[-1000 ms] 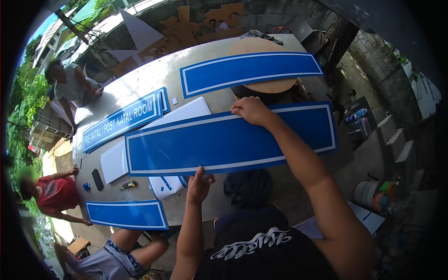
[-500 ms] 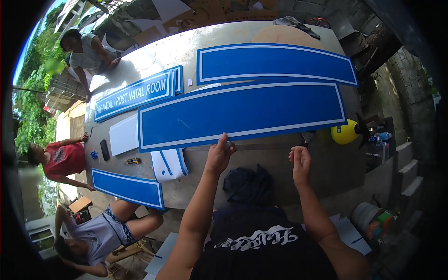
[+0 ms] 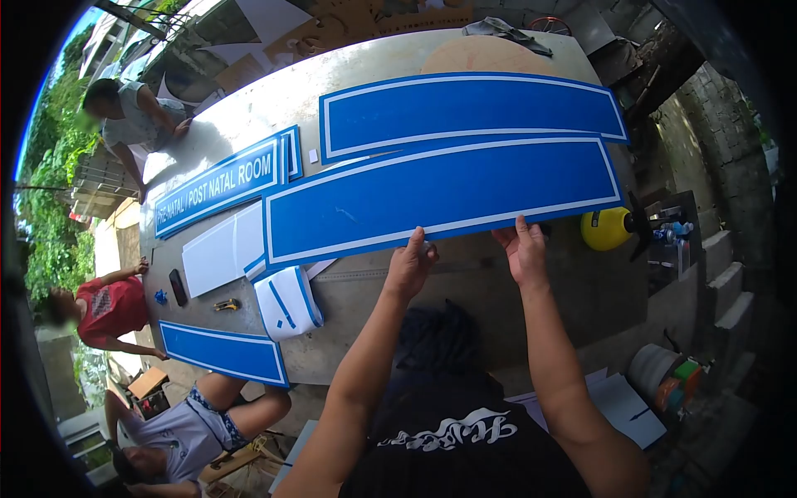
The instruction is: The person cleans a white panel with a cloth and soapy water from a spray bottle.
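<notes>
A long blue sign panel (image 3: 448,199) with a white border lies tilted across the table in front of me. My left hand (image 3: 413,264) pinches its near edge, thumb on the face and fingers below; something small and greyish shows by those fingers, too small to name. Farther right along the same edge, my right hand (image 3: 525,253) grips with its thumb on top and other fingers partly hidden underneath. Behind it is a second bordered blue panel (image 3: 473,108), partly overlapped by the near one. To the left rests a sign reading "PRE-NATAL / POST NATAL ROOM" (image 3: 217,192), stacked on others.
White sheets (image 3: 220,249), a partly rolled white-and-blue sheet (image 3: 286,303), a utility knife (image 3: 227,305), a phone (image 3: 178,287) and a smaller blue panel (image 3: 222,352) occupy the left side. A yellow spray bottle (image 3: 604,229) stands right. Several people are at the left.
My right hand has moved up and left from beside the panel onto its near edge. The near panel has shifted right relative to the other signs, my left hand still on it.
</notes>
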Motion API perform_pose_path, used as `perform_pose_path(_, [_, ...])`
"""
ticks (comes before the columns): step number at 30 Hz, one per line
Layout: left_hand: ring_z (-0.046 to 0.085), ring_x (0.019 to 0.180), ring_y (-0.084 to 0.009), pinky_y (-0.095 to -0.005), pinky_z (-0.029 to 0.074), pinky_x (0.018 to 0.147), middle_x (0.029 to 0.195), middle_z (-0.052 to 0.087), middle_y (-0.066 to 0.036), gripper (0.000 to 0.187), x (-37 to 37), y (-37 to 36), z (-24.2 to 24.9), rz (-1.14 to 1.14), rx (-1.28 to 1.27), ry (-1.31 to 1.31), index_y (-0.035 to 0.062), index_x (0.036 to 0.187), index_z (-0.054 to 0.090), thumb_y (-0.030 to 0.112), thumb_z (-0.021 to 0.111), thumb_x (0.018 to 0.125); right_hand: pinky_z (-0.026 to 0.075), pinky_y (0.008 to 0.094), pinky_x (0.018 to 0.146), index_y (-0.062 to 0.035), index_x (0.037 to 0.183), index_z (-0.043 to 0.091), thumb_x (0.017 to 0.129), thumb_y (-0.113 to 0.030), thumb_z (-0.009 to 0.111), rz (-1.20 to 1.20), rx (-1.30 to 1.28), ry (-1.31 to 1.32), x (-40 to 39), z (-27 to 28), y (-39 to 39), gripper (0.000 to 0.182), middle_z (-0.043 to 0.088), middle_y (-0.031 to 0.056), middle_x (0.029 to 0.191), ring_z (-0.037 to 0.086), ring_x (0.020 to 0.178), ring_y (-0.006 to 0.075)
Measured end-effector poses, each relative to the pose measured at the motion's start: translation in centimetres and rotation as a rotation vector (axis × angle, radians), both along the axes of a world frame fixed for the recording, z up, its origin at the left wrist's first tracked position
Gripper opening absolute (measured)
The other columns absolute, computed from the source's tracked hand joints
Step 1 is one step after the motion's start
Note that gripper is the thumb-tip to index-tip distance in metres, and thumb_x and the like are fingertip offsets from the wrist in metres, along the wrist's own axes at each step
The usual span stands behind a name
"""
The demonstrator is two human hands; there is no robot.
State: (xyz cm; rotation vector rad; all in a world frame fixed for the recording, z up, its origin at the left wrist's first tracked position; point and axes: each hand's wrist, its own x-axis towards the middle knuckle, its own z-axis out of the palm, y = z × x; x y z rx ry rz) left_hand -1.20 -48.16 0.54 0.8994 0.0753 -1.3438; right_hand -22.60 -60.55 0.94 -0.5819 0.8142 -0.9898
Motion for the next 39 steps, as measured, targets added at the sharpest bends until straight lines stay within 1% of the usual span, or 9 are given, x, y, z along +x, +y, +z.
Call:
perform_pose_path(11, [0.051,0.078,-0.0156,-0.0323,0.044,0.071,0.102,0.058,0.001,0.022,2.4,-3.8,1.9,-0.033,-0.038,0.02,0.0146,0.115,0.057,0.029,0.065,0.101,0.059,0.0381,0.09,-0.0075,0.113,0.061,0.104,-0.028,0.059,0.02,-0.07,-0.064,2.9,2.2,-5.1,0.023,0.07,0.0074,0.112,0.07,0.102,0.0208])
perform_pose_path(17, [0.052,0.078,-0.0136,-0.0287,0.047,0.071,0.098,0.057,-0.001,0.023,3.9,-15.5,4.1,-0.027,-0.117,-0.048,0.0127,0.112,0.056,0.03,0.066,0.1,0.057,0.0346,0.086,-0.0072,0.14,0.049,0.107,-0.036,0.051,0.042,-0.13,0.001,3.4,5.2,-11.1,0.044,0.067,0.0125,0.12,0.069,0.097,0.0203])
perform_pose_path(18, [0.052,0.078,-0.0137,-0.0282,0.047,0.07,0.097,0.056,-0.002,0.024,4.1,-17.7,4.3,-0.038,-0.102,-0.047,0.0115,0.111,0.055,0.029,0.067,0.1,0.056,0.0325,0.086,-0.008,0.147,0.042,0.107,-0.036,0.049,0.052,-0.135,0.014,3.2,5.2,-11.3,0.049,0.067,0.0136,0.122,0.069,0.093,0.0184])
perform_pose_path(20, [0.053,0.079,-0.0148,-0.027,0.049,0.067,0.094,0.054,-0.006,0.03,4.4,-21.7,4.5,-0.039,-0.089,-0.05,0.0055,0.109,0.054,0.029,0.069,0.098,0.056,0.0316,0.085,-0.0072,0.144,0.045,0.108,-0.034,0.049,0.075,-0.107,0.052,2.6,4.8,-10.4,0.046,0.067,0.0133,0.12,0.069,0.09,0.0172])
perform_pose_path(27, [0.051,0.08,-0.0169,-0.0274,0.049,0.066,0.099,0.05,-0.009,0.039,4.3,-32.7,3.6,-0.05,-0.102,-0.075,0.0001,0.112,0.05,0.03,0.07,0.097,0.055,0.0291,0.08,-0.0069,0.134,0.055,0.108,-0.03,0.051,0.163,0.011,0.154,-1.6,-0.1,-7.6,0.035,0.07,0.0108,0.112,0.068,0.087,0.0154])
perform_pose_path(30, [0.052,0.081,-0.0161,-0.0273,0.05,0.066,0.098,0.049,-0.01,0.036,4.0,-35.1,3.3,-0.05,-0.077,-0.084,0.0004,0.114,0.049,0.028,0.067,0.1,0.054,0.0269,0.074,-0.0066,0.125,0.061,0.107,-0.028,0.052,0.1,0.072,0.173,-1.3,-0.3,-9.2,0.029,0.071,0.0084,0.105,0.066,0.082,0.0127])
perform_pose_path(32, [0.054,0.076,-0.0148,-0.0272,0.052,0.061,0.097,0.05,-0.009,0.039,3.9,-36.7,3.2,-0.045,-0.047,-0.128,-0.0001,0.115,0.048,0.032,0.065,0.101,0.051,0.0247,0.07,-0.0064,0.117,0.064,0.107,-0.027,0.053,-0.034,-0.019,0.268,-1.8,-2.1,-10.9,0.025,0.069,0.0053,0.098,0.063,0.077,0.0103])
perform_pose_path(36, [0.051,0.074,-0.0132,-0.0263,0.051,0.063,0.099,0.047,-0.007,0.03,4.6,-39.3,2.4,-0.09,-0.041,-0.111,0.0041,0.112,0.048,0.03,0.061,0.103,0.047,0.0213,0.064,-0.0075,0.106,0.066,0.106,-0.025,0.056,-0.324,-0.124,0.335,-3.5,-3.4,-14.7,0.021,0.065,-0.001,0.086,0.056,0.072,0.0059])
perform_pose_path(39, [0.051,0.075,-0.0128,-0.0238,0.051,0.061,0.097,0.046,-0.007,0.031,4.4,-40.6,2.3,-0.107,0.008,-0.103,0.0042,0.113,0.048,0.031,0.06,0.104,0.046,0.02,0.065,-0.0083,0.107,0.066,0.106,-0.026,0.056,-0.37,-0.075,0.346,-4.7,-3.6,-17.3,0.02,0.064,-0.0029,0.086,0.056,0.072,0.0045])
